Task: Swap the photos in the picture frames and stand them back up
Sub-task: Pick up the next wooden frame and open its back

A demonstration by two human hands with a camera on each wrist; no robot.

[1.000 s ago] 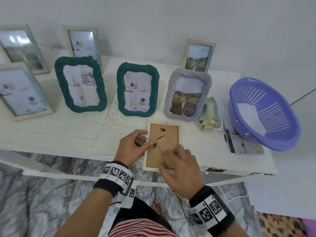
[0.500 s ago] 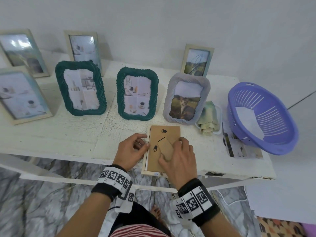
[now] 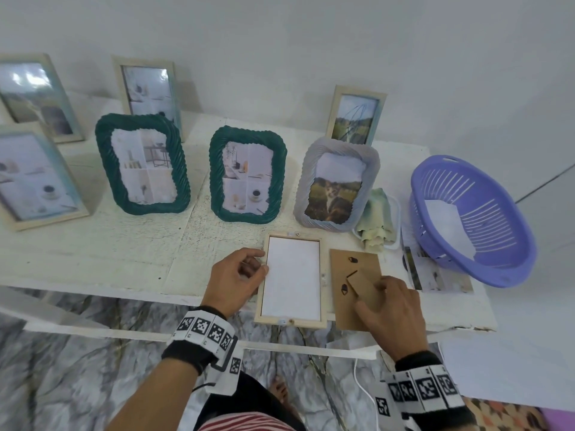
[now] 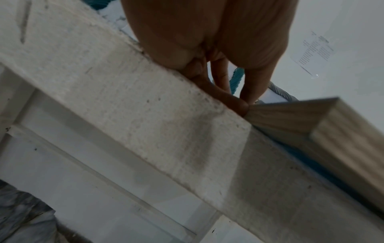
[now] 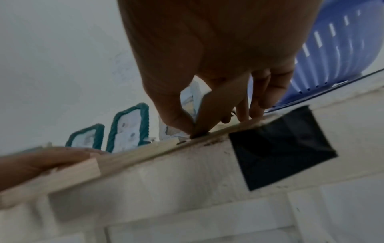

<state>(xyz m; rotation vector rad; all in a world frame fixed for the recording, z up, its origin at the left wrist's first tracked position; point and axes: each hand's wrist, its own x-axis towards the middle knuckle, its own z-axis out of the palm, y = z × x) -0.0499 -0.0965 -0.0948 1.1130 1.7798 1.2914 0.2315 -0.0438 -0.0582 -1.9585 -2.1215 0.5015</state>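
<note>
**Halfway Open: Backing Off, Photo Waiting to Come Out**

Right now the job is sitting at an early stage. Between the two hands, a pale wooden frame (image 3: 291, 279) is lying face down on the white surface (image 3: 124, 259), its near end reaching the front edge. Its brown backing board (image 3: 356, 289) is already out and lying just to the right of it, under the right hand (image 3: 390, 312). That hand is pinching the board's fold-out easel stand (image 3: 362, 286) between thumb and fingers; the right wrist view is showing the brown flap caught in that pinch. The left hand (image 3: 235, 283) is curling its fingers against the frame's left rail, thumb and fingertips touching the wood, steadying it.

Inside the open frame the white back of a photo (image 3: 292, 276) is showing, so I judge the print is not yet lifted out. Beyond the right hand, loose prints (image 3: 435, 275) are lying beside and partly under a purple plastic basket (image 3: 473, 219), likely the replacements. Beyond both hands, two green rope-edged frames (image 3: 247, 174), a grey one (image 3: 337, 185) and several pale ones are standing upright; whether those are already swapped I cannot tell.

Left for this frame, by my reckoning: taking the old photo out, laying a new one in, refitting the board and standing it up.
</note>
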